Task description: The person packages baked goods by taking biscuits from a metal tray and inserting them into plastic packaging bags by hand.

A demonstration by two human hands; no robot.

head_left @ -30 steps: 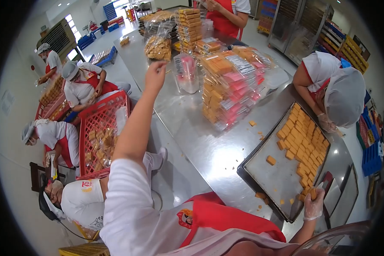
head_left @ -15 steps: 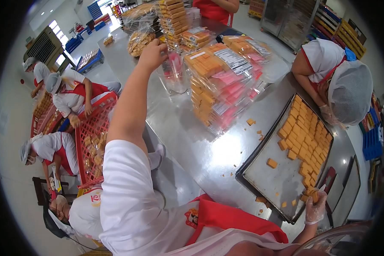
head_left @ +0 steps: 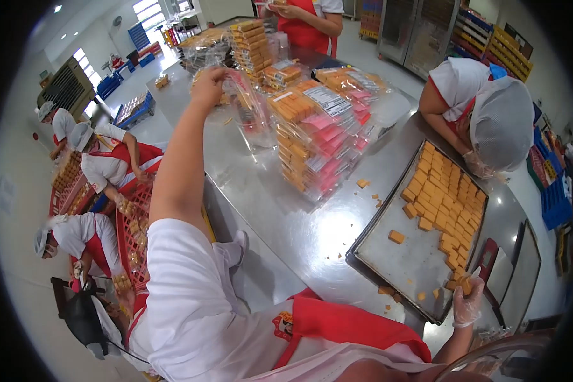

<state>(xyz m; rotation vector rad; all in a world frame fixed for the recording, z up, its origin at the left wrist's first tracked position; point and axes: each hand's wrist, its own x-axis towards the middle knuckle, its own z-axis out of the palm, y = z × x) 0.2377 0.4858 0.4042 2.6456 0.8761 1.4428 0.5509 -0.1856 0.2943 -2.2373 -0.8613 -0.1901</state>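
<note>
The left hand has closed on the top of the bag, now drawn toward it. The right hand, gloved, grips blocks at the corner of the tray. Blocks partly fill the tray, 1 apart. Packs stand between the hands; left of the left arm, a crate holds packs.

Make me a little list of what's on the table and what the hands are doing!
Left hand: bare, pinching a clear and pink bag
Right hand: gloved, holding cookies
Tray: many little cookie blocks, one apart
Table: crumbs beside the tray
Big pile: clear packs, some pink
Person across: hair net on, leaning near the tray
</note>
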